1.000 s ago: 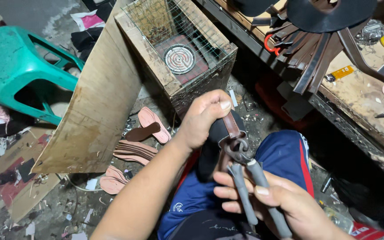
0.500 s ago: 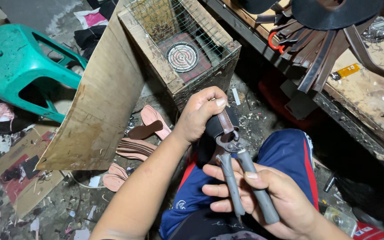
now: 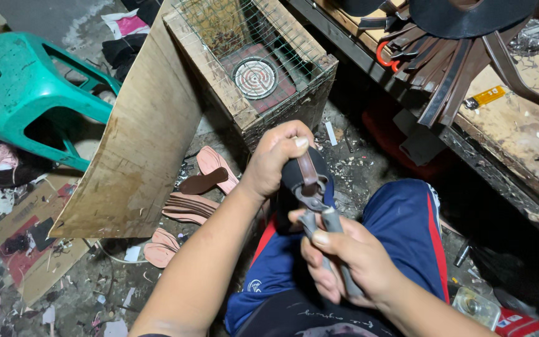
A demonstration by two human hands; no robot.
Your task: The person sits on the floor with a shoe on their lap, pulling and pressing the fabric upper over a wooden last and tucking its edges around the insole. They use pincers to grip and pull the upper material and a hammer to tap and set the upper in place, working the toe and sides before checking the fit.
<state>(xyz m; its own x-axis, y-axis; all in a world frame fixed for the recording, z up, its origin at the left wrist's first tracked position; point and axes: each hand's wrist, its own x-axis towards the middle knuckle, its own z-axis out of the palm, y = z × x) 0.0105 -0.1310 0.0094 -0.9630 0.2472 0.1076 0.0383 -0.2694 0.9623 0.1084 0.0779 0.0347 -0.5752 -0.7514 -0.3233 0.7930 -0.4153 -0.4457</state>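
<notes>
Left hand [image 3: 279, 156]: wrapped tight around the dark shoe piece [image 3: 301, 178], held over the lap.
Right hand [image 3: 344, 262]: squeezing both handles of the pliers [image 3: 319, 215], whose tip bites the brown strap [image 3: 308, 171].
Feel: strap looks soft and bendy; pliers hard, probably heavy. Best held by the handles.
Floor [image 3: 357, 181]: dirty, with scraps and pink insoles [image 3: 210, 163].
Room: cramped, wire-topped wooden box [image 3: 251, 68] close ahead.

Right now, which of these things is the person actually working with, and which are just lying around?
In use:
left hand, gripping the dark shoe form
brown strap across it
right hand, squeezing the pliers on the strap

Lying about:
green plastic stool
wooden board
wire-covered wooden box
pink insoles on the floor
cardboard
workbench with dark strips
</notes>
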